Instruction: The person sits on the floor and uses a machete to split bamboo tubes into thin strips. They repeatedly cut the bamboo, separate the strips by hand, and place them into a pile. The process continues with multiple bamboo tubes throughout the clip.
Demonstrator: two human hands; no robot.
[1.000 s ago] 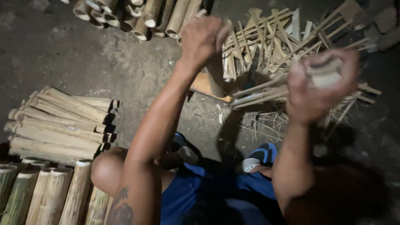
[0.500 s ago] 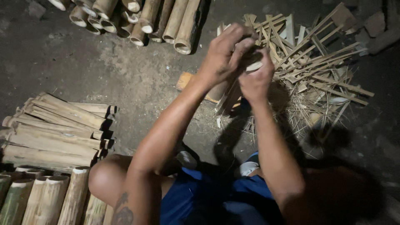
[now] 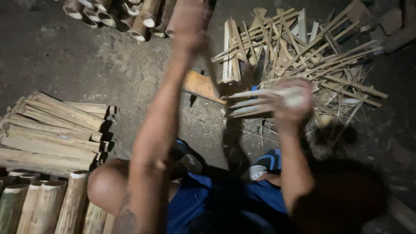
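The right hand [image 3: 292,102] is closed around a bunch of thin bamboo strips [image 3: 255,102]. They stick out sideways above a heap of cut sticks [image 3: 303,47]. The left hand [image 3: 188,21] is up high and blurry; it may grip a dark blade. Split bamboo [image 3: 52,130] lies nearby, round bamboo tubes [image 3: 117,13] farther off.

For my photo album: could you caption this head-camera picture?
Seated person's right hand grips split bamboo strips; left hand is raised above a strip pile.

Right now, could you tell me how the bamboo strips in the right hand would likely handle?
The strips look thin and long, so probably light and springy. Held at one end by the right hand, they fan apart, so they may slip loose.
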